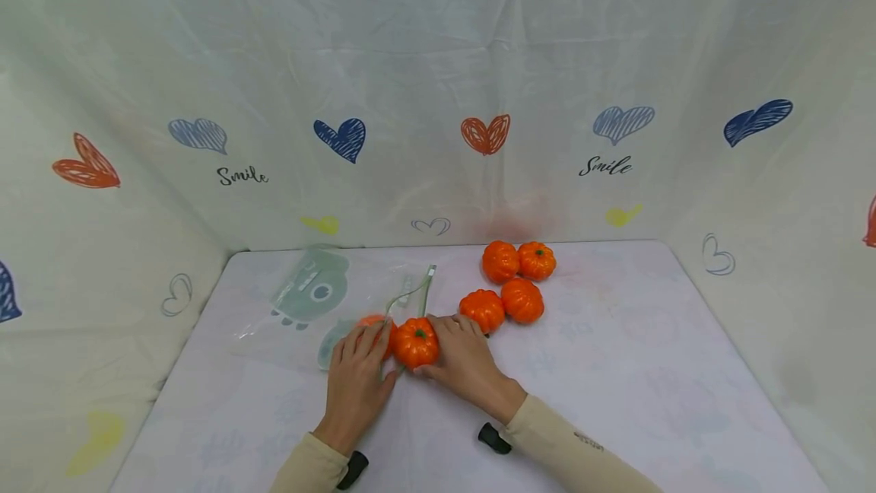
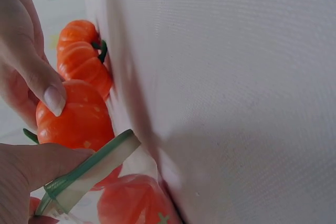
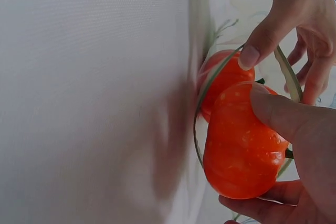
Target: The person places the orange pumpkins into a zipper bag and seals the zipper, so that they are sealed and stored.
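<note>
My right hand (image 1: 468, 360) grips a small orange toy pumpkin (image 1: 416, 343) with a green stem, thumb on one side and fingers on the other. The pumpkin sits at the mouth of a clear zip bag (image 1: 366, 280) printed with a green cartoon creature. My left hand (image 1: 359, 383) pinches the green rim (image 2: 94, 169) of that bag. In the right wrist view the rim stands apart in a loop around part of the held pumpkin. Another pumpkin (image 2: 128, 200) lies inside the bag, seen through the plastic and partly hidden by my left hand in the head view.
Several more orange pumpkins (image 1: 523, 300) stand in a cluster right of the bag, toward the back of the white-covered table (image 1: 616, 371). A white curtain (image 1: 424, 59) with printed hearts hangs behind and at both sides.
</note>
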A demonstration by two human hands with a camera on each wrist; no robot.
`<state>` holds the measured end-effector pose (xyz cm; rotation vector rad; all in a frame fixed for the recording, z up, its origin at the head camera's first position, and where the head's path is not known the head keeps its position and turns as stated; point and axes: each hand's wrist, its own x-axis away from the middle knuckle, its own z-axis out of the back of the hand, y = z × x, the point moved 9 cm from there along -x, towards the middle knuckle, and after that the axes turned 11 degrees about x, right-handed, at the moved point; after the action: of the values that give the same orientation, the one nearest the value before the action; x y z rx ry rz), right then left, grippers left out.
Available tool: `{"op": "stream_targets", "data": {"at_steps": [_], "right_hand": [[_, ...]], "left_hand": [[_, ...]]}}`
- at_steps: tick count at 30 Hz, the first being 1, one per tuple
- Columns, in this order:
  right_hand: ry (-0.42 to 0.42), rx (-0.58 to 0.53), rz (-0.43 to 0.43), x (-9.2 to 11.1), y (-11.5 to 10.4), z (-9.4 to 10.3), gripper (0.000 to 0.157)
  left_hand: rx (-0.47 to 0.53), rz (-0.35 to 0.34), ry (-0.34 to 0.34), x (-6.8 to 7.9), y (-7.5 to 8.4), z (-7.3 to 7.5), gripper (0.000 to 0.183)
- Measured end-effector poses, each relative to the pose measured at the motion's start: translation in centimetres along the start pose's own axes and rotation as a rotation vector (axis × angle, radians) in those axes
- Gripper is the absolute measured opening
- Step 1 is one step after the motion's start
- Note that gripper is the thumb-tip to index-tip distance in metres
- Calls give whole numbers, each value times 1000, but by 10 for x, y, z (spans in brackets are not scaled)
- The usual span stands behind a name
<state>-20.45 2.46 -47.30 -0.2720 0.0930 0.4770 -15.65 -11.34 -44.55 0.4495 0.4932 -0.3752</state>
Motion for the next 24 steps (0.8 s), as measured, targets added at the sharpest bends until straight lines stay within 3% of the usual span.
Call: {"op": "stream_targets", "data": {"at_steps": [24], "right_hand": [[-62, -22, 115, -32, -23, -25, 80]], "left_hand": [[5, -59, 47, 1, 2, 2, 83]]}}
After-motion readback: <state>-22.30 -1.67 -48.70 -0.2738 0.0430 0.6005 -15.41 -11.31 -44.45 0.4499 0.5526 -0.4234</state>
